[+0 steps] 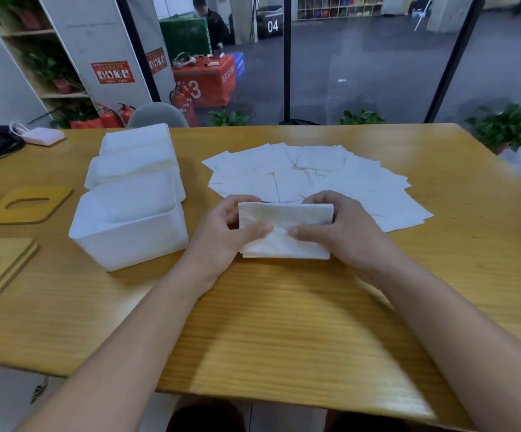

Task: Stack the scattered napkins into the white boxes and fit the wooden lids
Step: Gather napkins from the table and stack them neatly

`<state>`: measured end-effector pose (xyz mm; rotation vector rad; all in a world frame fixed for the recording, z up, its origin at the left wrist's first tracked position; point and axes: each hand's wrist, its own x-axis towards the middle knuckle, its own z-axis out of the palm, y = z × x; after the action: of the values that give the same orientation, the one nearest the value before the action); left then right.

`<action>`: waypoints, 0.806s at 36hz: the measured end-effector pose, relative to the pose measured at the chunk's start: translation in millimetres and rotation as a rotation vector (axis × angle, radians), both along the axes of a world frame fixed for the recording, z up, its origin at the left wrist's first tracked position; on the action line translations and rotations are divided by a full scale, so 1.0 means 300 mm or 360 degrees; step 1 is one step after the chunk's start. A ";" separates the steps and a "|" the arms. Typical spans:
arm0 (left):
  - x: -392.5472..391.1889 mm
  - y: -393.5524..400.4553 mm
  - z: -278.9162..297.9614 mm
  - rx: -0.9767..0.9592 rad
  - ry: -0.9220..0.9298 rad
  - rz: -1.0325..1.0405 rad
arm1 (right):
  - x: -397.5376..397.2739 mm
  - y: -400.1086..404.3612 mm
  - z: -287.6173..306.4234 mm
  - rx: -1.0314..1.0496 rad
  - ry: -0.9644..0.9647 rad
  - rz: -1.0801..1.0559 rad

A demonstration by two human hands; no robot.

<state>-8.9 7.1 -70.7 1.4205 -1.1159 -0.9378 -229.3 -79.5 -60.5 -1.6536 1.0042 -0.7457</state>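
Holding a napkin stack (285, 230) over the table (284, 322), left hand (231, 232) and right hand (340, 229) both clamp it, thumbs on top. Nearest white box (128, 232) just left of it, holds nothing visible. Two more white boxes (134, 160) behind look full of napkins. Scattered napkins (315, 176) spread behind the hands. Wooden lids (25, 205) with slots lie far left. Background: red crate marked "3" (204, 84), black crate "04" (271, 24).

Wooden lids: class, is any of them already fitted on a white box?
No, the wooden lids lie flat on the table, left of the white boxes, whose tops stand open.
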 end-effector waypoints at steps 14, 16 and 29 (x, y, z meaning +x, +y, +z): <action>-0.092 0.064 -0.021 -0.0149 0.0155 0.0250 | 0.070 0.099 -0.064 0.0019 -0.0487 -0.0119; -0.091 0.076 -0.015 -0.0092 0.0019 0.0331 | 0.064 0.097 -0.069 0.0009 -0.0386 -0.0066; -0.106 0.104 -0.016 -0.0106 0.0125 0.0483 | 0.054 0.127 -0.056 0.0006 -0.0362 -0.0007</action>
<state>-40.7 38.2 -75.6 1.4377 -0.8366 -0.7263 -213.0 -41.3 -77.3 -1.5243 0.8472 -0.9112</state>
